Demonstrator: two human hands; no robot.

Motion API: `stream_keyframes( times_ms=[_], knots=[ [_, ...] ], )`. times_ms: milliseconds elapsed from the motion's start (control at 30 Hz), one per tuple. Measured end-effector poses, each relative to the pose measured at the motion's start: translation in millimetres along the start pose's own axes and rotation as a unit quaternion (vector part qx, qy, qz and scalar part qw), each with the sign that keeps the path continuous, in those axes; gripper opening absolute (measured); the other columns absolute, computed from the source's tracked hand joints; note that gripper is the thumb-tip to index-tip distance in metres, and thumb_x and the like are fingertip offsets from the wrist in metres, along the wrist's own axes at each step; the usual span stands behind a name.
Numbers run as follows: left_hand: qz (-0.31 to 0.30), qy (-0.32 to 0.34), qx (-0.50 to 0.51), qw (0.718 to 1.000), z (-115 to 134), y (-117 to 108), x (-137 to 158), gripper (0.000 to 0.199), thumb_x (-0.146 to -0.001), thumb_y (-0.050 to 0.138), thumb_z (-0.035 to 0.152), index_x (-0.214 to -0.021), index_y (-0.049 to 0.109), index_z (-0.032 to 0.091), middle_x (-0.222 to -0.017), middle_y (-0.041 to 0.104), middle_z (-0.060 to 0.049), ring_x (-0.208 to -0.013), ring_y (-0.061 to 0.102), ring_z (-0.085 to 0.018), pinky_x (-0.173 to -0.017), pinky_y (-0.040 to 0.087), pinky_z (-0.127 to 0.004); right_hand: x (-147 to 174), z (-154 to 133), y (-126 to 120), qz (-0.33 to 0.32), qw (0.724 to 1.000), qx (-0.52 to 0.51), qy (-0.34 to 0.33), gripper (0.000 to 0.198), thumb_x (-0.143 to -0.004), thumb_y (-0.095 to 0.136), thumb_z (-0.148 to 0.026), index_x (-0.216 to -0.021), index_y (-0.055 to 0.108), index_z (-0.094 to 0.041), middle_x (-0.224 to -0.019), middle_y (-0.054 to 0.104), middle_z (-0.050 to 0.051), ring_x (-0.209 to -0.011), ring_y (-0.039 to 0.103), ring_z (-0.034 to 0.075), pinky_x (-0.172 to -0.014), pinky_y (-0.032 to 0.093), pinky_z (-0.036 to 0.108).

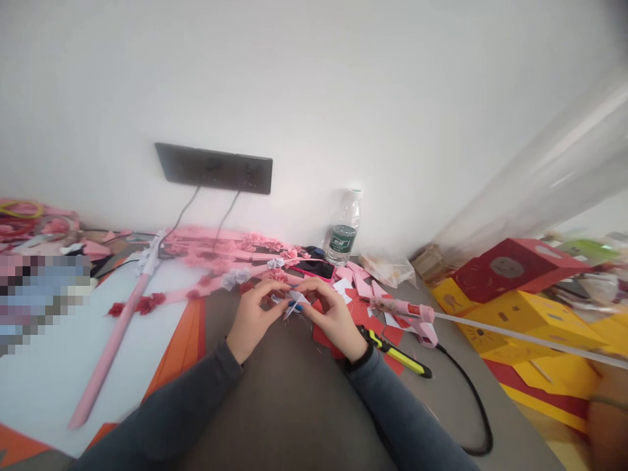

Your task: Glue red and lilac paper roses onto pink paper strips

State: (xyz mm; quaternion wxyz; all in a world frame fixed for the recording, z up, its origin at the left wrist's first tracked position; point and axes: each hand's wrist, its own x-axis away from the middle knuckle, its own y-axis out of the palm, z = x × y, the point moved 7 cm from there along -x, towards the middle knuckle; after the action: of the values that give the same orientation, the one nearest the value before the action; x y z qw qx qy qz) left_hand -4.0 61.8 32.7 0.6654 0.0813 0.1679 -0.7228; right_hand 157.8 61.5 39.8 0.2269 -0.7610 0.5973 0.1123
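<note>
Between my two hands, above the grey table, is a small white folded paper piece, perhaps a paper flower. My left hand pinches it from the left, thumb and fingertips together. From the other side my right hand grips it, its thumb at the lower edge. The fingers partly cover the paper. Just beyond lie pink paper strips with paper flowers in white, pink and red. Red and white paper pieces are scattered right of my right hand.
A pink glue gun with a long glue stick and black cord lies at right, near a yellow-green utility knife. A water bottle stands by the wall. Left are a pink paper tube and white sheets; right, yellow boxes and someone's arm.
</note>
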Motion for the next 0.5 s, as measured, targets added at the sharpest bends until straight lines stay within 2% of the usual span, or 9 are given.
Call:
stream_keyframes(
  times_ms=[133, 267, 333, 433, 500],
  knots=[
    [-0.008, -0.022, 0.036, 0.999, 1, 3, -2, 0.016, -0.079, 0.073, 0.032, -0.083, 0.065, 0.018, -0.083, 0.066, -0.002, -0.078, 0.064, -0.017, -0.066, 0.052, -0.024, 0, -1, 1, 0.010, 0.999, -0.031, 0.002, 0.023, -0.090, 0.071, -0.042, -0.091, 0.058, -0.023, -0.097, 0.066, 0.003, -0.086, 0.061, 0.018, -0.075, 0.049, 0.030],
    [-0.064, -0.052, 0.077, 0.994, -1, 10, -2, 0.025, -0.083, 0.071, 0.040, -0.080, 0.062, 0.017, -0.075, 0.062, 0.000, -0.067, 0.059, -0.014, -0.062, 0.051, -0.024, 1, 3, 2, 0.004, 0.999, -0.033, 0.027, 0.024, -0.091, 0.069, -0.042, -0.088, 0.055, -0.023, -0.082, 0.059, -0.001, -0.073, 0.056, 0.015, -0.068, 0.046, 0.028],
    [-0.083, -0.061, 0.088, 0.991, -3, 13, -1, 0.027, -0.084, 0.071, 0.043, -0.084, 0.065, 0.017, -0.079, 0.064, -0.002, -0.070, 0.061, -0.015, -0.065, 0.051, -0.025, 1, 6, 1, 0.015, 0.999, -0.023, 0.039, 0.023, -0.090, 0.069, -0.041, -0.087, 0.056, -0.022, -0.079, 0.057, -0.001, -0.070, 0.053, 0.014, -0.066, 0.045, 0.027],
    [-0.086, -0.075, 0.111, 0.987, -6, 14, 0, 0.030, -0.077, 0.079, 0.040, -0.091, 0.066, 0.017, -0.088, 0.068, -0.004, -0.081, 0.064, -0.018, -0.071, 0.053, -0.027, 0, 9, -2, 0.021, 0.998, -0.023, 0.050, 0.026, -0.087, 0.072, -0.043, -0.083, 0.059, -0.021, -0.077, 0.059, -0.001, -0.068, 0.053, 0.014, -0.063, 0.044, 0.027],
    [-0.087, -0.091, 0.111, 0.986, -9, 15, 0, 0.031, -0.076, 0.080, 0.039, -0.093, 0.067, 0.017, -0.086, 0.068, -0.003, -0.080, 0.064, -0.018, -0.071, 0.053, -0.027, -1, 12, -1, 0.008, 0.997, -0.041, 0.065, 0.029, -0.085, 0.074, -0.047, -0.084, 0.061, -0.021, -0.076, 0.061, 0.000, -0.068, 0.055, 0.015, -0.063, 0.046, 0.028]
  ],
)
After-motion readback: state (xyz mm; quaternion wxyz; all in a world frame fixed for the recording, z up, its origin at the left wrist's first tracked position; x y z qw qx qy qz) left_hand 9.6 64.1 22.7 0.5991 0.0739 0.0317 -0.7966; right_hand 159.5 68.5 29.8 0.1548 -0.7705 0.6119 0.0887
